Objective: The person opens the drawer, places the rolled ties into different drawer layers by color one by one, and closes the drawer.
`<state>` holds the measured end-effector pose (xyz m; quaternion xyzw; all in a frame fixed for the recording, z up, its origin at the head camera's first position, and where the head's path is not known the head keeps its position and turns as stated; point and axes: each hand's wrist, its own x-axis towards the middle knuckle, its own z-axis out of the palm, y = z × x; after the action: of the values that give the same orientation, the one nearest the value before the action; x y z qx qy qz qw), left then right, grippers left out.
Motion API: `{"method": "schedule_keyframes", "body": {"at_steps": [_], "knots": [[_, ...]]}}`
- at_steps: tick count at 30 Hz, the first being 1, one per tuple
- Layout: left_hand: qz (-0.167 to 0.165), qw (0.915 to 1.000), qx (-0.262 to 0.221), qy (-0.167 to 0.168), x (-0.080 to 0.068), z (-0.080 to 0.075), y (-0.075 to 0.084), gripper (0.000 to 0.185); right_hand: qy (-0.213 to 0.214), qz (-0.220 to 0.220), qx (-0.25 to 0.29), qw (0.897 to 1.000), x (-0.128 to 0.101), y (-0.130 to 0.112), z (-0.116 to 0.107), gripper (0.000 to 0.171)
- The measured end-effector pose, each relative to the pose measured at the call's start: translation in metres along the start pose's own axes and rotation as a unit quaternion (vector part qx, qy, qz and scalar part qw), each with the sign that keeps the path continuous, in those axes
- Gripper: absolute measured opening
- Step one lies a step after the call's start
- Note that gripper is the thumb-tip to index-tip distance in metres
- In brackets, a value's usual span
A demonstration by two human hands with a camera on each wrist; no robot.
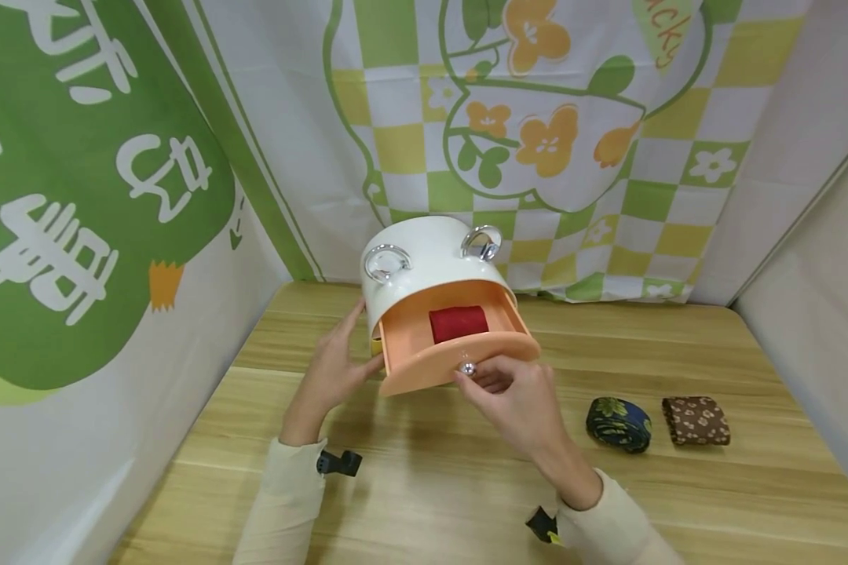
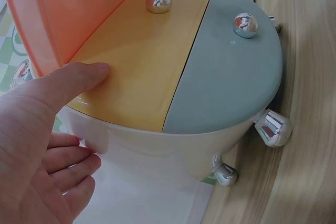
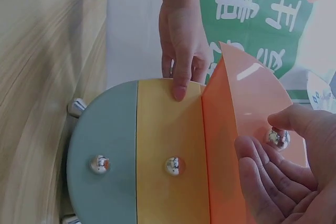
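Note:
A white round drawer box [image 1: 431,259] with two chrome handles stands on the wooden table [image 1: 424,486]. Its top orange drawer [image 1: 431,377] is pulled out, and a red rolled cloth [image 1: 458,322] lies inside. My right hand [image 1: 516,400] pinches the drawer's chrome knob [image 1: 466,367] between thumb and fingers [image 3: 262,161]. My left hand [image 1: 332,369] lies flat against the box's left side. Its thumb [image 2: 79,80] touches the front of the shut yellow drawer [image 2: 142,66]. Below that is a shut grey-blue drawer [image 2: 226,77].
Two rolled cloths lie on the table to the right: a dark blue floral one [image 1: 618,424] and a brown flowered one [image 1: 696,421]. Printed fabric walls close in the table at the left, back and right. The box stands on small chrome feet [image 2: 273,127].

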<state>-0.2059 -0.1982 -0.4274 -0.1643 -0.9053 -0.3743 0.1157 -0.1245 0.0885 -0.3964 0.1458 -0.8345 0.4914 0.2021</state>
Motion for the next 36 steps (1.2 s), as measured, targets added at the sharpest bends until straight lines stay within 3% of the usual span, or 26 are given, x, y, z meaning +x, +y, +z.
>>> {"method": "schedule_keyframes", "body": {"at_steps": [12, 22, 30, 36], "knots": [[0.000, 0.9999, -0.011, 0.003, -0.002, 0.000, 0.001, 0.099, -0.003, -0.002, 0.003, 1.000, 0.009, -0.001, 0.003, 0.014], [-0.004, 0.9999, -0.013, -0.004, -0.003, 0.000, -0.001, 0.103, -0.006, -0.021, -0.015, 1.000, 0.031, 0.003, 0.009, 0.019], [0.028, 0.9995, -0.002, 0.013, -0.002, 0.001, -0.003, 0.101, -0.018, -0.024, 0.007, 1.000, 0.049, 0.010, 0.014, 0.019], [0.027, 0.9994, -0.009, 0.019, -0.002, 0.001, -0.002, 0.101, -0.014, -0.031, 0.000, 0.999, 0.059, 0.013, 0.019, 0.017]]}}
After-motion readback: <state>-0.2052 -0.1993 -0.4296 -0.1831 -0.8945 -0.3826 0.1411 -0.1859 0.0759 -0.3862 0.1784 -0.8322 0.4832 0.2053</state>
